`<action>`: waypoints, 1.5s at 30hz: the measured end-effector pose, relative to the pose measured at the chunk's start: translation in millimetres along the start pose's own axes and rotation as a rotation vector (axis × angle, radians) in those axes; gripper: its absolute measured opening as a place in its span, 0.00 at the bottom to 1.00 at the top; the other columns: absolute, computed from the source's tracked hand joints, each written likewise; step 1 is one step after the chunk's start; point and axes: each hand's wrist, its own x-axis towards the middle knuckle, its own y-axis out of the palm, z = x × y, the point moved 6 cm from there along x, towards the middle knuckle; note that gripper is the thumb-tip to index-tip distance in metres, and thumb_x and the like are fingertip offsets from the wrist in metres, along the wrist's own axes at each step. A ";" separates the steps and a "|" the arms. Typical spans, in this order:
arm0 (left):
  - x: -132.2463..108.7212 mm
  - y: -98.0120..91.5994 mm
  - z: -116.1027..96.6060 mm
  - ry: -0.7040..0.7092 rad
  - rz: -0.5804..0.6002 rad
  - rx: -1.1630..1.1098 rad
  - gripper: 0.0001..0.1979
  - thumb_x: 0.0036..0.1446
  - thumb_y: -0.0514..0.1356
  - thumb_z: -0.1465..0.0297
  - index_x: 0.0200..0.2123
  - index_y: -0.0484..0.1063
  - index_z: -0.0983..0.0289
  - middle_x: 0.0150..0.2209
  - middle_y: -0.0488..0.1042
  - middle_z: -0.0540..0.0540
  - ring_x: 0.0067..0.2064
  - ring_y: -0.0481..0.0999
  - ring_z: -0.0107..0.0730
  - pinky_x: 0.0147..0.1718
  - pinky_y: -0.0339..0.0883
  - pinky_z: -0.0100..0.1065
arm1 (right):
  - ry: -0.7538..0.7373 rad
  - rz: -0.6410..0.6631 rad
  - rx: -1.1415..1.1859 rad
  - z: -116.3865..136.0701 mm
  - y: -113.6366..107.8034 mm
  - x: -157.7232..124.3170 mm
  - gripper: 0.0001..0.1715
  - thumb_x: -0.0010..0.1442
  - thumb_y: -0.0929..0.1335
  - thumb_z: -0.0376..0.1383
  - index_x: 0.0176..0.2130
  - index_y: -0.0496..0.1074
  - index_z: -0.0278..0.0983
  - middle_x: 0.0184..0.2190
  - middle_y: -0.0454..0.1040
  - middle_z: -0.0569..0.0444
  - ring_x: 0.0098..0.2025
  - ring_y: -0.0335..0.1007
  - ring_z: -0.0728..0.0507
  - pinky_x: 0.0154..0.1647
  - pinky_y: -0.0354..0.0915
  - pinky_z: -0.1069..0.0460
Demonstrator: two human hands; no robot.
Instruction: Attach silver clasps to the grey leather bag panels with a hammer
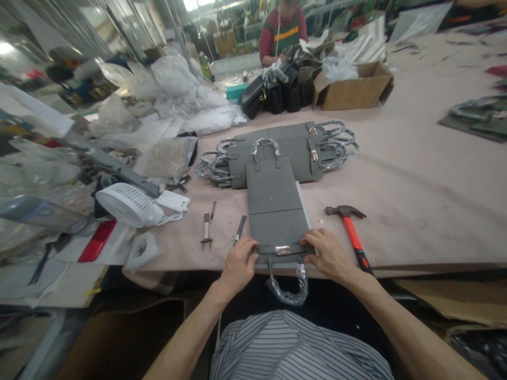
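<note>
A flat grey handbag piece lies lengthwise in front of me at the table's near edge. One plastic-wrapped handle points away and the other hangs over the edge. My left hand grips its near left corner between thumb and fingers. On the near right corner, my right hand holds it the same way. Between the hands sits a shiny metal clasp on the grey strap. A white sheet shows from under the right side. Fingertips under the edges are hidden.
Right of the piece lies a claw hammer; small metal tools lie left. Beyond is a stack of grey bag pieces. A white fan, plastic wrapping, black bags and a cardboard box stand around. A person is opposite.
</note>
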 end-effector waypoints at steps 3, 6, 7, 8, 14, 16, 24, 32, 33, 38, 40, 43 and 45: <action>1.0 1.2 -6.9 0.048 0.024 0.067 0.11 0.60 0.59 0.80 0.45 0.71 0.63 0.45 0.75 0.58 0.49 0.75 0.40 0.50 0.72 0.42 | -0.040 -0.054 0.036 -2.0 -0.1 -1.5 0.14 0.49 0.70 0.27 0.38 0.70 0.39 0.39 0.74 0.50 0.42 0.64 0.39 0.45 0.62 0.44; 10.3 11.6 -14.9 0.080 0.144 0.282 0.08 0.61 0.61 0.76 0.44 0.73 0.63 0.43 0.73 0.58 0.46 0.73 0.43 0.46 0.72 0.44 | -0.077 -0.102 0.079 -5.3 2.0 -4.3 0.13 0.50 0.70 0.28 0.38 0.70 0.39 0.38 0.74 0.50 0.41 0.64 0.39 0.44 0.63 0.44; 14.6 15.1 -16.4 0.086 0.193 0.351 0.06 0.61 0.62 0.75 0.42 0.74 0.63 0.41 0.73 0.58 0.45 0.72 0.43 0.45 0.72 0.44 | -0.087 -0.114 0.091 -6.2 2.8 -5.1 0.13 0.51 0.69 0.28 0.38 0.70 0.39 0.38 0.74 0.50 0.42 0.65 0.39 0.45 0.64 0.44; 18.9 18.0 -17.5 0.095 0.240 0.406 0.04 0.61 0.62 0.75 0.39 0.74 0.63 0.40 0.72 0.58 0.44 0.72 0.43 0.43 0.71 0.43 | -0.095 -0.125 0.100 -6.8 3.4 -5.7 0.12 0.52 0.69 0.28 0.39 0.70 0.39 0.38 0.74 0.50 0.43 0.65 0.38 0.45 0.64 0.44; 29.3 26.6 -33.7 0.250 0.412 0.575 0.05 0.61 0.58 0.79 0.35 0.71 0.64 0.39 0.71 0.59 0.42 0.71 0.43 0.40 0.68 0.41 | -0.142 -0.123 0.075 -1.3 4.6 -6.7 0.08 0.61 0.65 0.29 0.40 0.72 0.38 0.38 0.74 0.48 0.42 0.64 0.38 0.44 0.64 0.43; 26.9 29.0 -41.3 0.295 0.416 0.646 0.07 0.58 0.57 0.81 0.36 0.71 0.66 0.39 0.71 0.61 0.41 0.70 0.45 0.39 0.68 0.43 | -0.168 -0.116 0.070 1.9 4.3 -8.2 0.09 0.63 0.64 0.29 0.41 0.72 0.38 0.39 0.73 0.47 0.42 0.63 0.38 0.44 0.64 0.43; 19.4 31.7 -31.7 0.346 0.322 0.609 0.10 0.52 0.54 0.84 0.34 0.69 0.65 0.35 0.71 0.61 0.38 0.70 0.44 0.37 0.69 0.42 | -0.098 -0.234 0.160 -4.6 10.5 -19.3 0.12 0.68 0.59 0.30 0.44 0.69 0.38 0.39 0.73 0.47 0.43 0.64 0.39 0.45 0.65 0.43; 4.6 8.1 -12.3 0.581 0.202 0.227 0.18 0.61 0.48 0.84 0.43 0.74 0.64 0.43 0.77 0.61 0.45 0.76 0.37 0.47 0.74 0.39 | -0.095 -0.280 0.287 -17.8 7.6 -20.0 0.12 0.67 0.60 0.31 0.40 0.71 0.40 0.37 0.76 0.50 0.43 0.69 0.41 0.45 0.68 0.46; 3.5 7.6 -10.6 0.622 0.206 0.229 0.19 0.61 0.48 0.84 0.43 0.75 0.64 0.43 0.78 0.61 0.46 0.77 0.37 0.48 0.75 0.40 | -0.116 -0.264 0.297 -19.2 6.4 -18.4 0.12 0.66 0.60 0.31 0.39 0.72 0.40 0.37 0.77 0.50 0.43 0.69 0.42 0.46 0.68 0.46; -1.7 8.3 -1.5 0.817 0.232 0.263 0.20 0.61 0.48 0.84 0.47 0.75 0.65 0.48 0.79 0.62 0.53 0.77 0.39 0.53 0.75 0.44 | -0.207 -0.183 0.285 -23.1 6.0 -10.6 0.14 0.64 0.61 0.29 0.38 0.74 0.40 0.38 0.79 0.50 0.43 0.70 0.42 0.48 0.68 0.44; -4.0 8.9 1.2 0.812 0.241 0.260 0.21 0.61 0.48 0.84 0.50 0.75 0.64 0.50 0.79 0.62 0.55 0.76 0.40 0.55 0.75 0.45 | -0.230 -0.164 0.260 -21.5 7.3 -9.4 0.15 0.64 0.60 0.28 0.38 0.75 0.39 0.39 0.78 0.49 0.43 0.69 0.41 0.48 0.67 0.44; -10.0 10.4 0.5 0.736 0.218 0.259 0.21 0.61 0.50 0.83 0.52 0.74 0.64 0.51 0.78 0.65 0.59 0.74 0.43 0.57 0.74 0.47 | -0.274 -0.121 0.212 -13.8 8.0 -9.5 0.19 0.62 0.59 0.25 0.39 0.76 0.39 0.41 0.77 0.47 0.44 0.67 0.41 0.47 0.67 0.44; -14.7 12.5 -1.1 0.666 0.201 0.268 0.21 0.61 0.52 0.81 0.55 0.73 0.65 0.54 0.76 0.66 0.61 0.72 0.46 0.59 0.73 0.49 | -0.333 -0.054 0.173 -5.1 7.9 -10.4 0.20 0.60 0.59 0.24 0.38 0.76 0.39 0.42 0.77 0.48 0.44 0.66 0.41 0.47 0.67 0.43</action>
